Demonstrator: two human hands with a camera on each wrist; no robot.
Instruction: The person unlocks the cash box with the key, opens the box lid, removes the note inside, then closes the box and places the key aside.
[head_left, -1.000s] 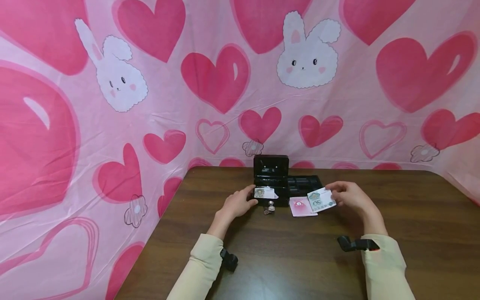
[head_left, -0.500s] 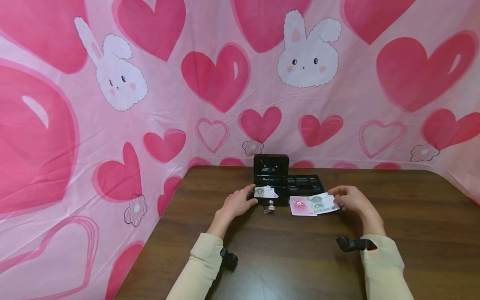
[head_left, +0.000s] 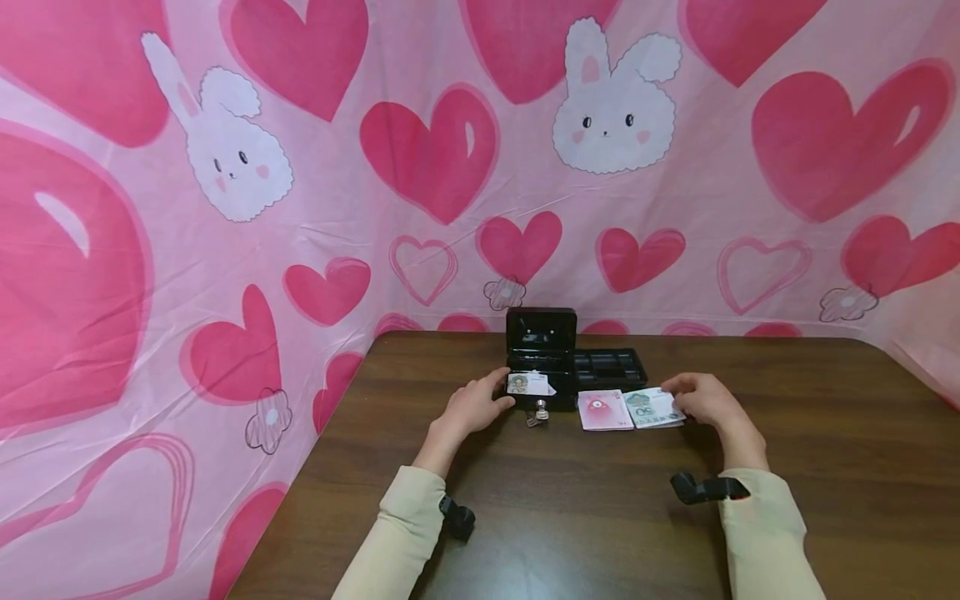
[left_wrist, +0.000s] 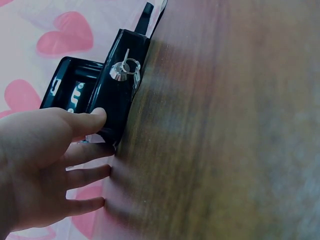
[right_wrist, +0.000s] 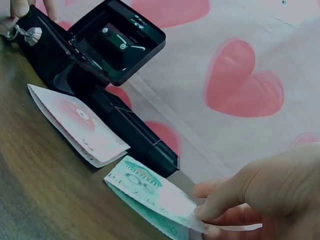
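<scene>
A black cash box (head_left: 542,402) stands with its lid (head_left: 542,331) raised and a key in its front lock (left_wrist: 120,71). Inside lies a pale banknote stack (head_left: 529,383). My left hand (head_left: 474,406) holds the box's left end, thumb at the front and forefinger farther back; in the left wrist view the other fingers are spread beside it. On the table right of the box lies a folded pink banknote (head_left: 604,410). Beside that, my right hand (head_left: 703,402) pinches the right end of a folded green 50 banknote (right_wrist: 145,185) between thumb and fingers.
A black compartment tray (head_left: 611,367) lies behind the banknotes, against the box's right side. Keys on a ring (head_left: 535,420) hang at the lock. The brown wooden table (head_left: 570,517) ends at a pink heart-patterned cloth (head_left: 427,275) at the back.
My right hand has brought the green banknote down and to the right, off the pink one, and it now lies next to it. The left hand has stayed at the box.
</scene>
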